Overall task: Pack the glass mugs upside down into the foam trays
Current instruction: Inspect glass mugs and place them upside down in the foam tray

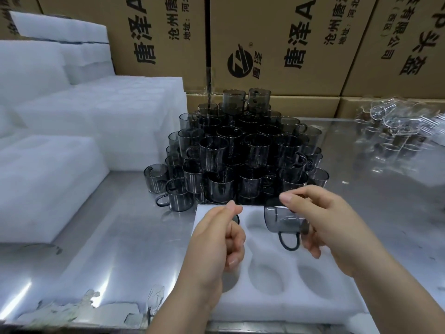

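Note:
A white foam tray (269, 307) with round pockets lies on the steel table in front of me. My right hand (322, 227) grips a smoky glass mug (283, 219) tipped on its side over the tray's far row, handle pointing down. My left hand (216, 239) hovers over the tray's left column with its fingers curled. Its thumb and forefinger pinch at the dark edge of a second mug (237, 219), which the hand mostly hides. Behind the tray rises a pile of smoky glass mugs (240, 150).
Stacks of white foam trays (72, 131) fill the left side of the table. Printed cardboard boxes (277, 44) wall off the back. Clear glass mugs (395, 131) lie at the far right. Torn plastic scraps (91, 307) sit along the near left edge.

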